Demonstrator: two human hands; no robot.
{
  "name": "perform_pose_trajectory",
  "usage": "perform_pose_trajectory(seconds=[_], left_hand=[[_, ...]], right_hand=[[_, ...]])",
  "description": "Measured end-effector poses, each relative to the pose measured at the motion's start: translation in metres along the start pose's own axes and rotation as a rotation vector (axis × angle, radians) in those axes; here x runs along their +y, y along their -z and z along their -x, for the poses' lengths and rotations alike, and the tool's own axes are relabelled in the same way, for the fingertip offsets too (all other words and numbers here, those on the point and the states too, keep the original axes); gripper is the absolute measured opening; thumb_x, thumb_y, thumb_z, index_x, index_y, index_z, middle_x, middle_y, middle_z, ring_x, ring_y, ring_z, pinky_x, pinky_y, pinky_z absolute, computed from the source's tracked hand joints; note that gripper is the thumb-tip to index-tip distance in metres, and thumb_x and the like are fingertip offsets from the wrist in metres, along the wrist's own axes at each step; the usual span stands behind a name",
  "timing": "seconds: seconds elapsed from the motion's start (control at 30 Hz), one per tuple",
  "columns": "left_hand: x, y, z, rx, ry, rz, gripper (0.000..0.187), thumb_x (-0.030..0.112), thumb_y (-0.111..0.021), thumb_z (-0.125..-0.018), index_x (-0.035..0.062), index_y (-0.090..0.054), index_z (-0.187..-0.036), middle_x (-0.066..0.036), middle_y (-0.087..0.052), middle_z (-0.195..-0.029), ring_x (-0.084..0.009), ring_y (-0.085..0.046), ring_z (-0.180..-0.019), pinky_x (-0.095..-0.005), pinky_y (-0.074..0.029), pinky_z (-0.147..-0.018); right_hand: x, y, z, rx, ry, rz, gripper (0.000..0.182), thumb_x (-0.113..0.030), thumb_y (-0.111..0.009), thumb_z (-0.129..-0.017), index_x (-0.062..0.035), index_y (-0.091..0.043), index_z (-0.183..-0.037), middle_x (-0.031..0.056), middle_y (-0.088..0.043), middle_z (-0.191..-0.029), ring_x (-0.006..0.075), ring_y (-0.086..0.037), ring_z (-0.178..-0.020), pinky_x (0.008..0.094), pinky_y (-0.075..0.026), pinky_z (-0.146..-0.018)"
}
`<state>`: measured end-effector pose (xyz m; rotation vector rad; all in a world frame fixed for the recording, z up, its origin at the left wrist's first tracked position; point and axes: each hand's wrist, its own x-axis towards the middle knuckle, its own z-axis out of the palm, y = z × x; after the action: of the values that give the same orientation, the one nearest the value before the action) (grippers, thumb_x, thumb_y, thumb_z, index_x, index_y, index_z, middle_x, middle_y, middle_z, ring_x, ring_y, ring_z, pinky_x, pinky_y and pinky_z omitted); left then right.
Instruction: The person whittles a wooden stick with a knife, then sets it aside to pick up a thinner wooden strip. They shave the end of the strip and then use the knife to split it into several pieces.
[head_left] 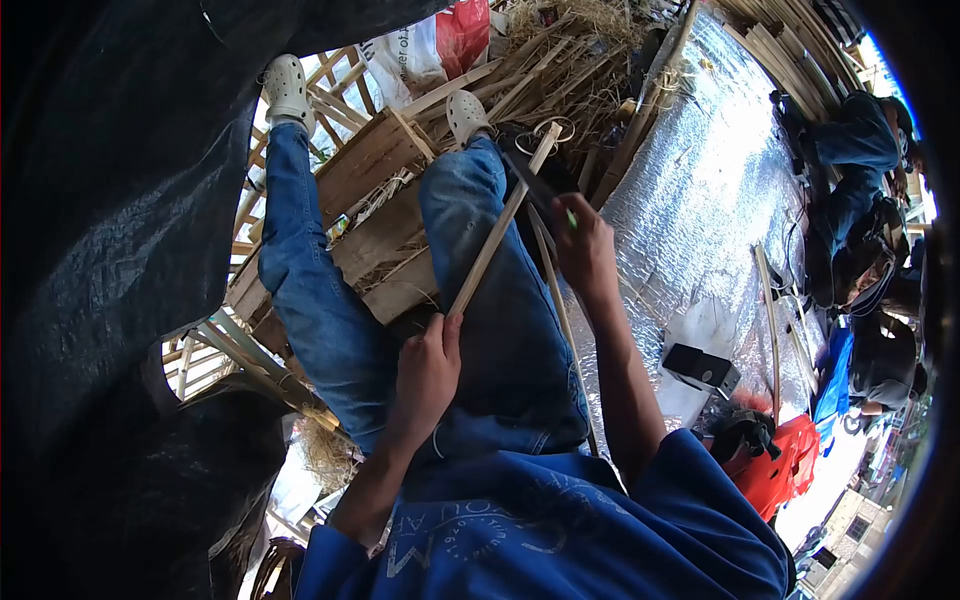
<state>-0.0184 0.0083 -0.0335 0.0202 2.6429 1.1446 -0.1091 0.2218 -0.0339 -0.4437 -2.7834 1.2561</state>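
Observation:
My left hand [428, 365] is wrapped round the lower end of a long pale bamboo strip [490, 243], which slants up and away over my right thigh. In my right hand [585, 248] is a knife [535, 186] with a dark blade; a bit of green shows at its grip. The blade overlaps the strip near its far end, where a thin curled shaving [566, 131] hangs. Another narrow strip [552, 285] lies along the outside of my right leg, passing behind my right forearm.
Wooden planks [375, 160] lie between my legs. Beyond my feet is a heap of split sticks and shavings [590, 50]. A silver foil sheet [680, 190] spreads on the right, with a black phone-like object [700, 368] and red bag [790, 465]. People [860, 150] sit at far right.

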Motion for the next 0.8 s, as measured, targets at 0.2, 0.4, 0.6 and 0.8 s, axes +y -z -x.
perform_pose_trajectory(seconds=[0.2, 0.4, 0.6, 0.8], left_hand=[[-0.001, -0.01, 0.004, 0.058, -0.07, -0.125, 0.03, 0.024, -0.043, -0.1, 0.0023, -0.052, -0.082, -0.019, -0.058, -0.059, -0.0367, -0.063, -0.059, -0.0422, -0.049, -0.047], [-0.001, -0.008, 0.002, 0.061, -0.06, -0.143, 0.029, 0.024, -0.043, -0.1, 0.0027, -0.052, -0.082, -0.018, -0.058, -0.057, -0.0348, -0.064, -0.058, -0.0402, -0.049, -0.046], [-0.001, -0.009, 0.005, 0.05, -0.063, -0.125, 0.03, 0.024, -0.043, -0.1, 0.0028, -0.052, -0.081, -0.018, -0.058, -0.057, -0.0345, -0.064, -0.057, -0.0405, -0.048, -0.045], [-0.002, -0.008, 0.002, 0.074, -0.014, -0.135, 0.031, 0.026, -0.044, -0.1, 0.0025, -0.053, -0.081, -0.019, -0.058, -0.057, -0.0359, -0.063, -0.058, -0.0429, -0.048, -0.046]], right_hand=[[0.017, -0.01, -0.061, 0.128, 0.075, 0.225, 0.038, -0.033, -0.051, -0.096, 0.0013, -0.06, -0.083, 0.0279, -0.06, -0.073, 0.0461, -0.059, -0.074, 0.0481, -0.046, -0.061], [0.016, -0.027, 0.0, -0.035, 0.319, 0.077, 0.04, -0.031, -0.05, -0.097, 0.0008, -0.051, -0.072, 0.0267, -0.051, -0.061, 0.0485, -0.05, -0.062, 0.0486, -0.039, -0.048], [0.035, -0.006, -0.075, 0.149, 0.321, 0.204, 0.046, -0.035, -0.044, -0.099, 0.0007, -0.054, -0.073, 0.0217, -0.053, -0.057, 0.0384, -0.056, -0.051, 0.0424, -0.042, -0.045], [0.017, -0.031, -0.011, -0.171, 0.474, 0.067, 0.031, -0.025, -0.049, -0.097, -0.0018, -0.059, -0.078, 0.0186, -0.055, -0.059, 0.0332, -0.058, -0.052, 0.0443, -0.045, -0.05]])
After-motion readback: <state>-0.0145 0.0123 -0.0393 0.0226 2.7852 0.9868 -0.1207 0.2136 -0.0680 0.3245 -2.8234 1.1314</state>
